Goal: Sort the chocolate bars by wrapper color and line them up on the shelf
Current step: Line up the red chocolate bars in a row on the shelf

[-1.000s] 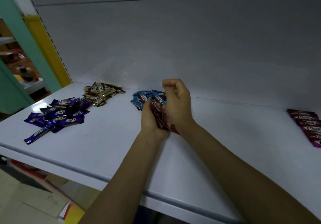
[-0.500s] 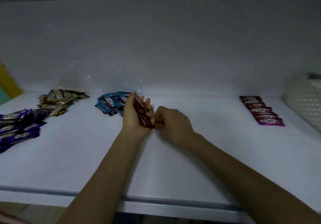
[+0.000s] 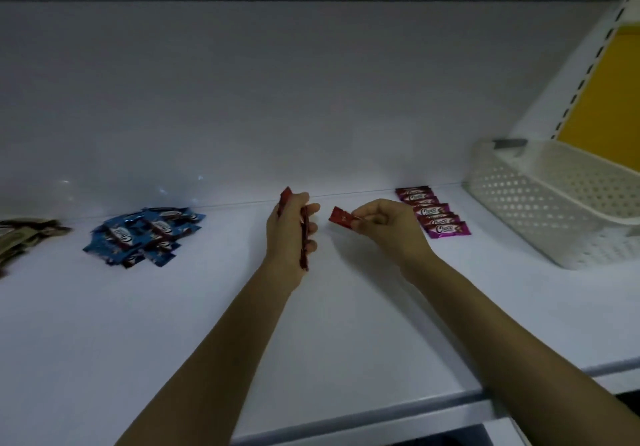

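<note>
My left hand [image 3: 289, 231] grips a stack of red-wrapped chocolate bars [image 3: 304, 238] on edge above the middle of the white shelf [image 3: 329, 335]. Just to its right, my right hand [image 3: 388, 227] pinches a single red bar [image 3: 341, 219] by one end. A neat row of magenta bars [image 3: 433, 212] lies right of that hand near the back wall. A loose pile of blue bars [image 3: 145, 234] sits to the left, and gold bars [image 3: 24, 238] show at the far left edge.
A white perforated plastic basket [image 3: 554, 203] stands at the right end of the shelf. Behind it rise a slotted white upright [image 3: 588, 75] and a yellow panel [image 3: 609, 99]. The shelf's front lip [image 3: 381, 414] runs across the bottom.
The view has swung right; the purple pile left the frame and the basket came in. My right hand has drawn one red bar away from the stack in my left hand.
</note>
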